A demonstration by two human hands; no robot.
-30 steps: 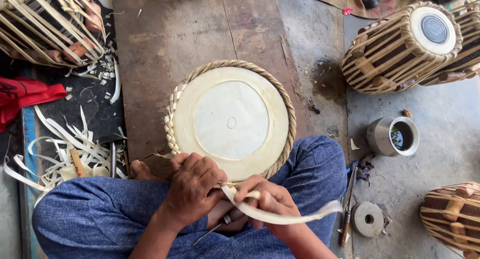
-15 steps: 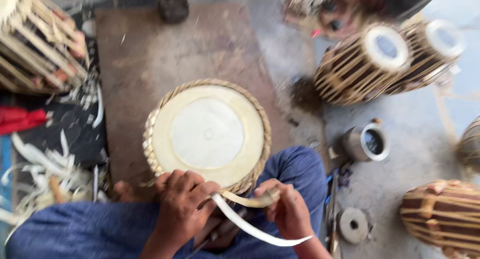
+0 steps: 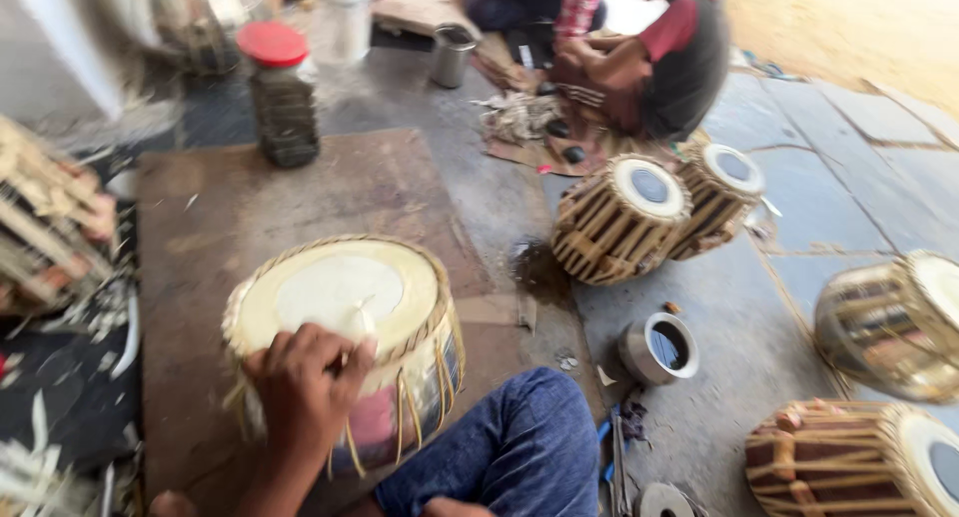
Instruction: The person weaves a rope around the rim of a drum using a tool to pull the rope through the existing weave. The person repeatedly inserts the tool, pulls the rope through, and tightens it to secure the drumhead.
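A small drum [image 3: 345, 307] with a pale skin head and a braided rim stands tilted on a brown board [image 3: 250, 192], between my knees. My left hand [image 3: 303, 385] rests on the drum's near rim, fingers closed around the end of a pale leather strap [image 3: 359, 323] that sticks up over the head. Only a sliver of my right hand [image 3: 452, 507] shows at the bottom edge, beside my blue trouser leg [image 3: 509, 447]; whether it grips anything is hidden.
A red-lidded jar [image 3: 278, 92] stands on the board's far edge. Laced drums lie to the right [image 3: 619, 217], [image 3: 884, 322], [image 3: 849, 457], and a small metal pot [image 3: 659, 347] sits on the floor. Another person [image 3: 649, 57] sits working at the back. Strap scraps [image 3: 60, 417] lie left.
The view has swung up and away, showing the room and the other person. My left hand has moved up onto the drum's rim with the strap end; my right hand dropped nearly out of sight.
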